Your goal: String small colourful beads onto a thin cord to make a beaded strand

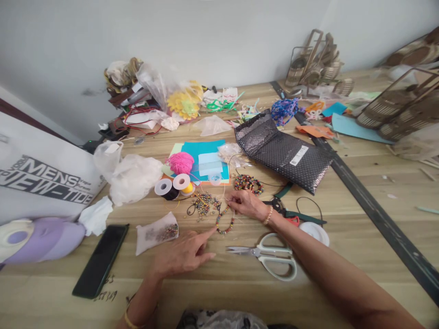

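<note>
A short string of colourful beads (225, 231) lies in a U-shaped curve on the table. My right hand (245, 203) pinches at its upper end, where a thin pale cord shows by the fingers. My left hand (185, 252) lies to the left with fingers apart, its stretched index fingertip at the string's left side. Loose beads (203, 204) are scattered just beyond my left hand. A coil of strung beads (248, 183) rests behind my right hand. Close below my right wrist lie scissors (262, 252) with pale handles, blades pointing left.
A small bag of beads (158, 233) and a black phone (100, 260) lie left. Thread spools (167, 188), pink yarn (181, 163) and blue sheets (206, 148) sit beyond. A black bubble mailer (283, 148), dark-green-handled pliers (302, 215) and a white spool (314, 233) are right.
</note>
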Demonstrator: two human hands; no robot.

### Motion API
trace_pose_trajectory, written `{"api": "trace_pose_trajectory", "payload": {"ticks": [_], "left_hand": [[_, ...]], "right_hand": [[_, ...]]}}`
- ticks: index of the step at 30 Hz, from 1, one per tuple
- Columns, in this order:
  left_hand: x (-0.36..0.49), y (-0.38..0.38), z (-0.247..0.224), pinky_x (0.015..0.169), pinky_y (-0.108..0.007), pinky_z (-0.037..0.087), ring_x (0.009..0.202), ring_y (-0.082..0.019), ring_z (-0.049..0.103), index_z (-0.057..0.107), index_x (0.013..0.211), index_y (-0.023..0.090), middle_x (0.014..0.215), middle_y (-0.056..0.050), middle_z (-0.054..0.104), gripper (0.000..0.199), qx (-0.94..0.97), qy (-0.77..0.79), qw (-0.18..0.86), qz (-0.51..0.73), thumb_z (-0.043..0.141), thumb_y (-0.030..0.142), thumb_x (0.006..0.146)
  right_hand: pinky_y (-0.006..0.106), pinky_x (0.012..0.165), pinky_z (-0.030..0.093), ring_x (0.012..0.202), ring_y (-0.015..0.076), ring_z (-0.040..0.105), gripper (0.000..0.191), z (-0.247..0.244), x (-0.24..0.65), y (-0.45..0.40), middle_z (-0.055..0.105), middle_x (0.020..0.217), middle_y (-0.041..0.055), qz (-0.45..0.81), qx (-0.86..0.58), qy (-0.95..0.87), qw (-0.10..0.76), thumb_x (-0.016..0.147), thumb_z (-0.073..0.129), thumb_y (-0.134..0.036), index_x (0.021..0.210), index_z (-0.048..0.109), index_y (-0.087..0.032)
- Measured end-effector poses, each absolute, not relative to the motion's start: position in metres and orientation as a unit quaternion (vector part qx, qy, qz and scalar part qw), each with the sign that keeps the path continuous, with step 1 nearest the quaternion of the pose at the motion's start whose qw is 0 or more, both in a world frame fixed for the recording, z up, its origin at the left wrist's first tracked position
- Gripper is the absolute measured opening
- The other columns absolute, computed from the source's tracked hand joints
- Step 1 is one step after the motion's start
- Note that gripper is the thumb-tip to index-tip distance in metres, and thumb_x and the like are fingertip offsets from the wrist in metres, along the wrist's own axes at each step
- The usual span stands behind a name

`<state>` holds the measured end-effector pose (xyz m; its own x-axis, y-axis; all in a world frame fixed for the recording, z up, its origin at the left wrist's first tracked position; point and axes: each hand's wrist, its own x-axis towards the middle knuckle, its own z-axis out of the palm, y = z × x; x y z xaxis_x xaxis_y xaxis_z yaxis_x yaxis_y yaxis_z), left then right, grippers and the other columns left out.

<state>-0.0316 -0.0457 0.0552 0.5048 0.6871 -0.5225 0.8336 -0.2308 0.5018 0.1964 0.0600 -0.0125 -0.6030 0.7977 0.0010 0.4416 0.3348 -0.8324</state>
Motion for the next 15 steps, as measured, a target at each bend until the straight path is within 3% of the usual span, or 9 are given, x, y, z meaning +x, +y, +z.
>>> {"api": "trace_pose_trajectory", "payload": {"ticks": [15], "left_hand": [[-0.0258, -0.0411, 0.0482, 0.072, -0.03, 0.041, 0.073, -0.017, 0.055, 0.037, 0.144, 0.014, 0.079, -0.002, 0.064, 0.06, 0.783, 0.505, 0.357, -0.072, 0.048, 0.037, 0.09]], "right_hand": [[0.019, 0.052, 0.034, 0.048, 0.0089, 0.049, 0.013, -0.0127, 0.1962, 0.0608, 0.057, 0.051, -0.0038, 0.416, -0.394, -0.791, 0.212, 0.081, 0.054, -0.009, 0.07, 0.058, -0.015]]}}
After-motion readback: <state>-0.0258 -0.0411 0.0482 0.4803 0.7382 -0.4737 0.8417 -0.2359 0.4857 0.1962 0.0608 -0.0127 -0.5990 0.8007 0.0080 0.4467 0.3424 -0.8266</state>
